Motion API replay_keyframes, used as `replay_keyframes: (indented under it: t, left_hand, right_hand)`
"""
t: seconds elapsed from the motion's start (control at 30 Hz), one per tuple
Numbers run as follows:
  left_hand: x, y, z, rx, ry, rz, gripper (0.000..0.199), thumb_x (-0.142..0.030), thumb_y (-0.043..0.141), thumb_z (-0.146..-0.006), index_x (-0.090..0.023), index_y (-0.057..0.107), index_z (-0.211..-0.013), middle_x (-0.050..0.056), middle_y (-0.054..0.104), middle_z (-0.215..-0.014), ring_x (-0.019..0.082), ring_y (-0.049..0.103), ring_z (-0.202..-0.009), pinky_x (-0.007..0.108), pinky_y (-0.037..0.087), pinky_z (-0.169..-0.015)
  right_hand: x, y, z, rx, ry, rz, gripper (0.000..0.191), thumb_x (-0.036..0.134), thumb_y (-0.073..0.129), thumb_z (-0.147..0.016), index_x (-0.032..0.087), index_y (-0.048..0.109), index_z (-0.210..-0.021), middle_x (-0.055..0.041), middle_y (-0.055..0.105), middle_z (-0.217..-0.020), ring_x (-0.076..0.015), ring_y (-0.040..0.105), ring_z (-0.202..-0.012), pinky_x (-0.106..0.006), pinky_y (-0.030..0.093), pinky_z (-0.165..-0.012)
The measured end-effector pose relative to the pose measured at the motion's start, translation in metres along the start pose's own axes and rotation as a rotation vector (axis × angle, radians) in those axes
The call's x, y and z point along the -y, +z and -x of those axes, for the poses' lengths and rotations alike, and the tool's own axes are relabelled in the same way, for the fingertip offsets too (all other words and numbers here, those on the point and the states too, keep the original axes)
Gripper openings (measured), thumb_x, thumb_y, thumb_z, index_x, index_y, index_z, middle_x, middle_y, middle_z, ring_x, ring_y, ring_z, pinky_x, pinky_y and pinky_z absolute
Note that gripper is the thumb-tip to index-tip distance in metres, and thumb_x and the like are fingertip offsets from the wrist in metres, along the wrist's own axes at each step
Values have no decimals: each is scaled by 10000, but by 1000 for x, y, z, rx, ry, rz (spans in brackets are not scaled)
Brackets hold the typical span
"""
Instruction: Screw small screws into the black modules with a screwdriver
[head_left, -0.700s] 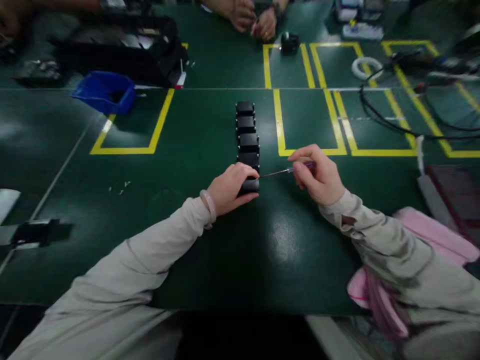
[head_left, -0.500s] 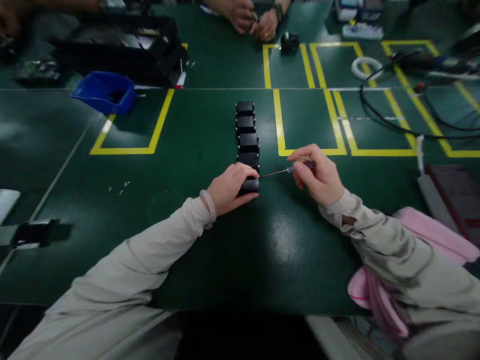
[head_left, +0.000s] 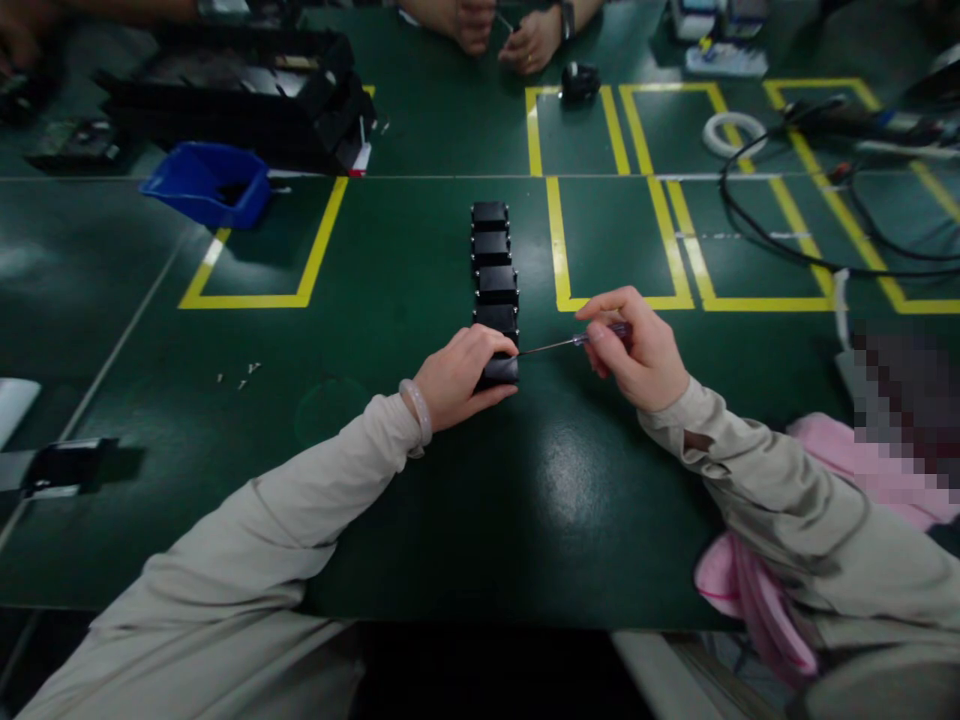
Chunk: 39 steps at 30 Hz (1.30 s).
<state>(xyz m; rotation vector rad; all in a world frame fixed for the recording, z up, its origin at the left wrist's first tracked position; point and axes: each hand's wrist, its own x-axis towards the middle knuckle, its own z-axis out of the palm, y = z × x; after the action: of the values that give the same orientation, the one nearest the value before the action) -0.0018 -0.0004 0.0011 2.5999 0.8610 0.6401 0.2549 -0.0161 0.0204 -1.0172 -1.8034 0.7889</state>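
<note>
My left hand (head_left: pixel 466 375) grips the nearest black block (head_left: pixel 501 371), thumb along its near side and fingers over its far side. In my right hand (head_left: pixel 637 348) is a screwdriver (head_left: pixel 577 340) with a clear purplish handle, pinched between thumb and fingers. Its thin shaft points left, and the tip reaches the right end of the held block, by my left fingertips. Beyond that block, a row of similar black blocks (head_left: pixel 496 284) runs straight away from me, with small shiny screw heads at their sides.
Several small screws (head_left: pixel 242 384) lie on the green table to the left. A blue bin (head_left: pixel 206 185) stands before black trays (head_left: pixel 247 100). Across the table are another person's hands (head_left: pixel 529 42). A black cable (head_left: pixel 795 255) and white ring (head_left: pixel 733 135) lie right, a pink cloth (head_left: pixel 757 600) nearer.
My hands, the screwdriver and the held block look almost unmoved. Across the table, the other person's hands have moved apart, showing a thin tool between them.
</note>
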Motion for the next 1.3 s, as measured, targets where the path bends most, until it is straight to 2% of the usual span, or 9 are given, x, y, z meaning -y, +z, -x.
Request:
replay_keyframes:
  t: [0.27,0.47,0.63,0.93,1.3]
  left_hand:
    - [-1,-1,0,11,-8,2,331,-310,634,-896,-159,494,-1155,101,592,-1132,243,558,-1080,417,489,-953]
    - [-1,0,0,15,-19,0,337,-312,638,-892,-167,492,-1158,96,591,-1138,244,557,-1083,417,486,-957]
    - [-1,-1,0,14,-24,12,335,-318,632,-895,-169,491,-1160,98,588,-1137,247,555,-1090,428,483,-962]
    - [-1,-1,0,9,-16,8,336,-318,632,-896,-160,495,-1159,102,589,-1136,246,556,-1085,419,487,-957]
    - [-2,-2,0,25,-43,17,327,-323,625,-897,-175,495,-1157,100,587,-1142,250,553,-1094,426,480,-963]
  right_hand:
    - [1,-1,0,16,33,10,180,359,488,-988,210,570,-931,78,479,-525,-57,454,-379,-228,346,-395]
    - [-2,0,1,3,17,5,95,286,502,-977,222,555,-1023,66,519,-583,-69,477,-413,-245,364,-417]
    - [0,0,1,1,0,20,96,238,492,-974,224,535,-1059,66,526,-592,-83,484,-434,-261,380,-446]
    - [2,0,1,17,33,1,130,349,512,-973,227,558,-970,65,513,-580,-77,474,-411,-259,367,-416]
    - [0,0,2,14,24,5,93,301,496,-976,242,543,-1030,57,522,-603,-96,492,-451,-273,390,-446]
